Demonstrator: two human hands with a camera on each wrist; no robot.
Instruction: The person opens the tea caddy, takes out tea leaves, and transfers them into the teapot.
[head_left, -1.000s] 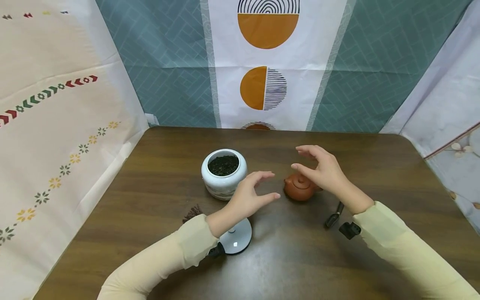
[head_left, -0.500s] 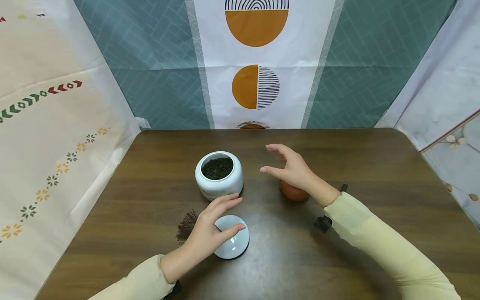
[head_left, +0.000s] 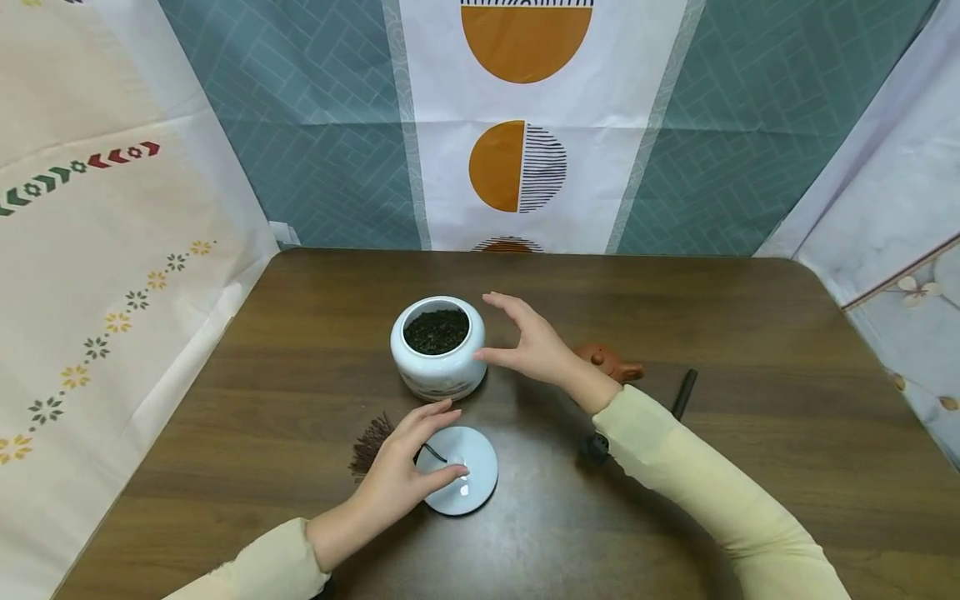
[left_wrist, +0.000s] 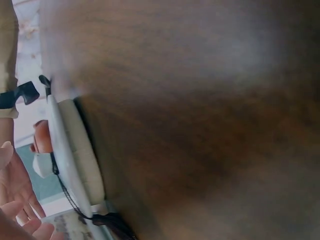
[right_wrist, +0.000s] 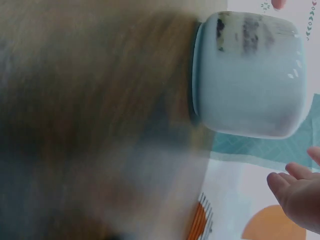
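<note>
A white ceramic jar (head_left: 437, 379) stands upright, filled with dark dried tea leaves (head_left: 436, 332). My right hand (head_left: 532, 346) is spread at the jar's right side, thumb and fingers apart; in the right wrist view its fingers (right_wrist: 295, 187) stand off from the jar wall (right_wrist: 250, 75). In front of the jar lies its round white lid (head_left: 468, 492), with a dark cord and a brown tassel (head_left: 369, 446) at its left. Over the lid's left part hovers my left hand (head_left: 397, 471), fingers extended and thumb near the middle; whether it touches is unclear.
A reddish-brown clay teapot (head_left: 611, 362) stands right of the jar, partly behind my right wrist. Near the right forearm lies a black stick-like object (head_left: 684, 393). The wooden table (head_left: 750, 333) ends at a patterned cloth backdrop, with cloths on both sides.
My right hand has moved left from above the teapot to the jar's side, uncovering part of the teapot. My left hand has come down and left from beside the jar to over the lid.
</note>
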